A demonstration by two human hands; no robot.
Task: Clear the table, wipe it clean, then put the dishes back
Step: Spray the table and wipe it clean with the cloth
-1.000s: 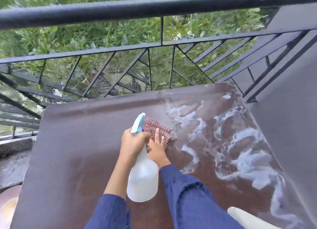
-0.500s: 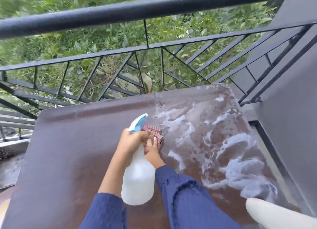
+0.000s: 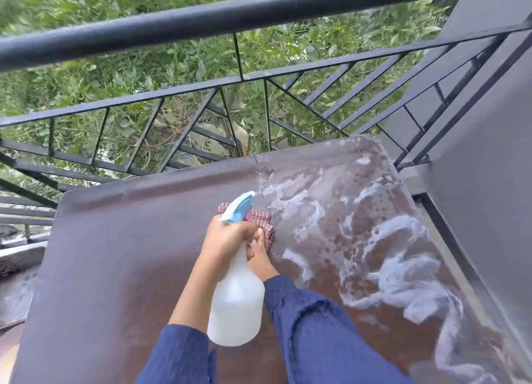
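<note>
glossy wet table (image 3: 121,254), woven cloth (image 3: 263,221)

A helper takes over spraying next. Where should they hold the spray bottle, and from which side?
Grip the spray bottle at its narrow neck under the blue trigger head, from behind, as the left hand does: the nozzle points away and the wide body hangs below.

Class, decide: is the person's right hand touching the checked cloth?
Touching. The head view shows the right hand resting flat on the checked cloth, partly behind the spray bottle.

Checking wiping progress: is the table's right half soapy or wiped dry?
Soapy: white foam streaks cover the table's right half, beside the cloth.
</note>
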